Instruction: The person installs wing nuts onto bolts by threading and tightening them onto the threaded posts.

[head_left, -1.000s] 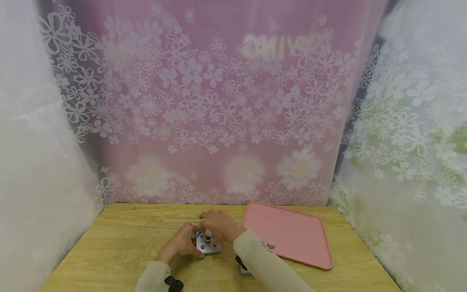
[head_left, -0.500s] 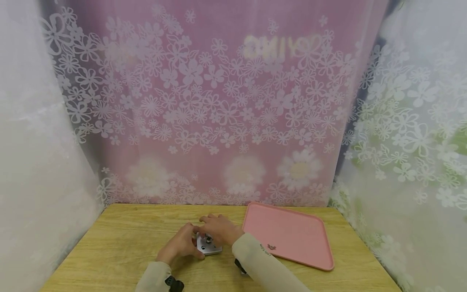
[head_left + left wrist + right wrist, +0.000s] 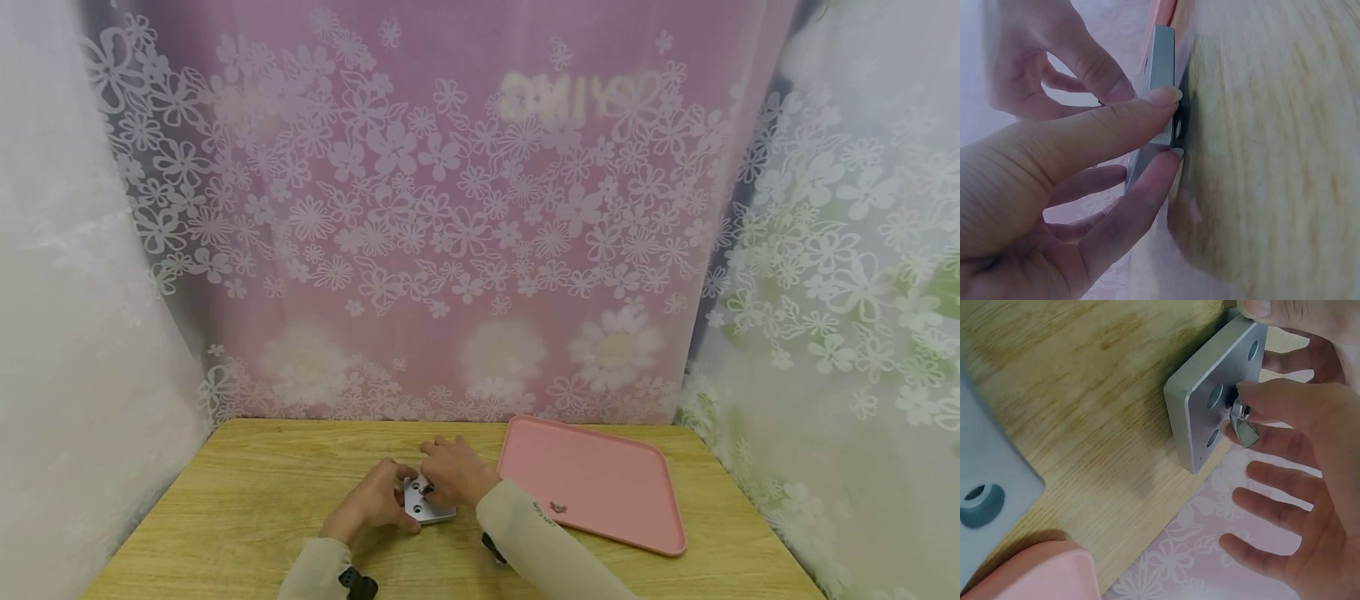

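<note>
A silver metal plate point(image 3: 437, 512) with several holes stands low over the wooden table. My left hand point(image 3: 372, 502) grips it from the left, thumb at the near edge and fingers round the far side; the left wrist view shows thumb and fingertip at the plate's edge point(image 3: 1162, 59). At the middle of the plate, the thumb and index finger of my right hand point(image 3: 456, 472) pinch a small shiny wing nut point(image 3: 1245, 431). The other right fingers are spread apart. The index fingertip is partly hidden behind the wing nut.
A pink tray point(image 3: 600, 475) lies at the right, with small winged metal pieces point(image 3: 558, 507) near its front left. A second grey metal block point(image 3: 1004, 462) with a recessed hole lies near the tray, mostly under my right forearm in the head view. Floral curtains surround the table.
My right hand has shifted slightly right, and its fingers have turned round the wing nut, uncovering more of the plate's left holes. The left hand and plate stay in place.
</note>
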`<state>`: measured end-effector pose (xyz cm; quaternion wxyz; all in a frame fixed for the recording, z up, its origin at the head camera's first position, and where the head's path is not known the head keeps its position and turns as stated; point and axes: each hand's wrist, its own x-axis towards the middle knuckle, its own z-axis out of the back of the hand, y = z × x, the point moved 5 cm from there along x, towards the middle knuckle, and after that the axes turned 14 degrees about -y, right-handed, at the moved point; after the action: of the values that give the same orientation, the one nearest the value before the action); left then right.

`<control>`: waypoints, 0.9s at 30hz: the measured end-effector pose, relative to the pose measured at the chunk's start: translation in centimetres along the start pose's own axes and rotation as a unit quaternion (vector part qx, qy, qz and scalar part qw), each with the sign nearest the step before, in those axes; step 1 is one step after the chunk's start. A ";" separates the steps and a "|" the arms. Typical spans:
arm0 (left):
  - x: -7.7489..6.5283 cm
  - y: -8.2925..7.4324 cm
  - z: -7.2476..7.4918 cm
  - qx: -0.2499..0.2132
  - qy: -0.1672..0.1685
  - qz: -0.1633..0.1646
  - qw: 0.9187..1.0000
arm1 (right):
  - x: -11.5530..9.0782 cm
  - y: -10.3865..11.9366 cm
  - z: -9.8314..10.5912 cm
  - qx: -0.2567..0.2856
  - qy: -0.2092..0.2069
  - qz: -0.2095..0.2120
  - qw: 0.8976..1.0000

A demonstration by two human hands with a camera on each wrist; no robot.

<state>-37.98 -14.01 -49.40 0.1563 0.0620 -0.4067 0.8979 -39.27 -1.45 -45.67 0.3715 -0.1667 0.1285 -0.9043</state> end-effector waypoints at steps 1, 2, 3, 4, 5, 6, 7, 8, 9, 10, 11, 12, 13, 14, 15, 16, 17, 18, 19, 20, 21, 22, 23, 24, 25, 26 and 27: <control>0.0 0.0 0.0 -0.001 0.001 0.000 1.000 | 0.0 0.0 0.0 -0.004 0.001 -0.004 1.000; 0.0 0.0 0.0 -0.001 0.002 0.000 1.000 | 0.0 0.1 -0.1 -0.009 0.002 -0.007 1.000; 0.0 0.0 0.0 -0.002 0.003 0.001 1.000 | -0.1 0.1 -0.1 -0.012 0.004 -0.010 1.000; 0.0 0.0 0.0 -0.003 0.004 0.001 1.000 | -0.1 0.1 0.0 -0.015 0.005 -0.012 1.000; 0.0 0.0 0.0 -0.006 0.006 0.002 1.000 | -0.1 0.1 -0.1 -0.019 0.006 -0.013 1.000; 0.0 0.0 0.0 -0.009 0.007 0.004 1.000 | -0.1 0.2 -0.1 -0.020 0.007 -0.014 1.000; 0.0 0.0 0.0 -0.012 0.008 0.004 1.000 | -0.1 0.2 -0.1 -0.019 0.008 -0.014 1.000; 0.0 0.1 0.0 -0.014 0.008 0.005 1.000 | -0.1 0.2 -0.1 -0.018 0.010 -0.015 1.000; 0.1 0.1 0.0 -0.016 0.009 0.005 1.000 | -0.2 0.2 -0.1 -0.015 0.014 -0.017 1.000; 0.1 0.1 0.0 -0.018 0.010 0.005 1.000 | -0.1 0.2 -0.1 -0.011 0.016 -0.018 1.000; 0.1 0.1 0.0 -0.019 0.010 0.005 1.000 | -0.1 0.1 -0.1 -0.007 0.018 -0.018 1.000; 0.1 0.1 0.0 -0.020 0.010 0.005 1.000 | -0.1 0.1 0.0 -0.003 0.020 -0.019 1.000; 0.1 0.1 0.0 -0.019 0.010 0.005 1.000 | -0.1 0.0 0.2 -0.002 0.020 -0.020 1.000; 0.1 0.1 0.0 -0.019 0.010 0.005 1.000 | 0.0 -0.1 0.3 -0.001 0.021 -0.020 1.000; 0.1 0.2 0.0 -0.019 0.008 0.006 1.000 | 0.0 -0.2 0.4 0.001 0.020 -0.020 1.000; 0.1 0.2 0.0 -0.015 0.007 0.005 1.000 | 0.1 -0.4 0.6 0.003 0.019 -0.020 1.000; 0.1 0.2 0.0 -0.012 0.005 0.006 1.000 | 0.1 -0.4 0.8 0.004 0.016 -0.018 1.000; 0.1 0.2 0.0 -0.009 0.004 0.006 1.000 | 0.1 -0.5 1.0 0.007 0.014 -0.016 1.000; 0.1 0.2 0.0 -0.006 0.002 0.005 1.000 | 0.1 -0.5 1.1 0.011 0.013 -0.014 1.000; 0.1 0.2 0.0 -0.004 0.002 0.004 1.000 | 0.1 -0.6 1.2 0.018 0.012 -0.011 1.000; 0.1 0.2 0.0 -0.003 0.001 0.002 1.000 | 0.0 -0.5 1.4 0.026 0.011 -0.009 1.000; 0.1 0.1 0.0 -0.003 0.001 -0.001 1.000 | 0.0 -0.5 1.4 0.031 0.009 -0.004 0.999; 0.1 0.1 0.0 -0.006 0.002 -0.003 1.000 | 0.0 -0.4 1.4 0.037 0.007 0.001 0.999; 0.1 0.0 0.0 -0.009 0.003 -0.004 1.000 | 0.0 -0.4 1.4 0.038 0.006 0.007 0.999; 0.0 0.0 0.0 -0.013 0.003 -0.005 1.000 | 0.0 -0.3 1.3 0.039 0.006 0.013 0.999; 0.0 0.0 0.0 -0.016 0.005 -0.005 1.000 | 0.0 -0.2 1.2 0.040 0.006 0.019 0.999; 0.0 0.0 0.0 -0.018 0.005 -0.004 1.000 | 0.0 -0.2 1.0 0.038 0.005 0.024 0.999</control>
<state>-37.96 -14.00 -49.39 0.1631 0.0558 -0.4220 0.8901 -38.94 -1.43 -44.66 0.3983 -0.1447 0.0996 -0.9003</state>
